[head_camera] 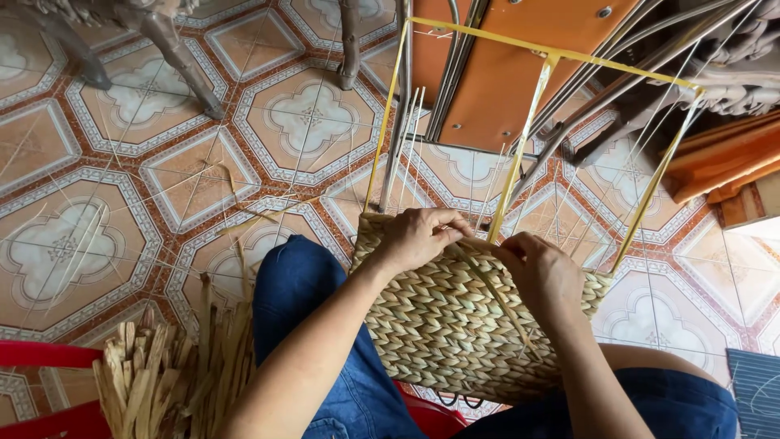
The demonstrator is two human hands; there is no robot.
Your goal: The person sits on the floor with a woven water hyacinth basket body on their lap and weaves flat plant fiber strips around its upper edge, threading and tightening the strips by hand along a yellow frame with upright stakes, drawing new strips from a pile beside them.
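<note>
A half-woven basket [455, 325] of braided pale straw rests on the person's lap, between knees clad in blue jeans [301, 293], its woven wall facing up toward the camera and its open top edge pointing away. A yellow wire frame [520, 154] rises from that top edge and stretches far into the scene, its uprights and far crossbar bare, with thin pale strands [414, 138] running alongside the uprights. The left hand [418, 236] sits at the top edge of the weave, left of centre, its fingers curled down and closed on the rim where the braid ends. The right hand [540, 268] lies just beside it on the right, knuckles up, fingers bent inward and pinching a flat straw strand [496, 289] that slants down across the woven face toward the near right. The two hands nearly touch at the fingertips, close to the middle yellow upright. At the near left a bundle of dried straw [171, 374] stands with its cut ends up, beside a red plastic rim [49, 354]. The floor is patterned tile [122, 162] in orange, white and grey. Beyond the frame stands an orange board [504, 73] on metal legs, and wooden furniture legs [175, 53] show at the far left.
</note>
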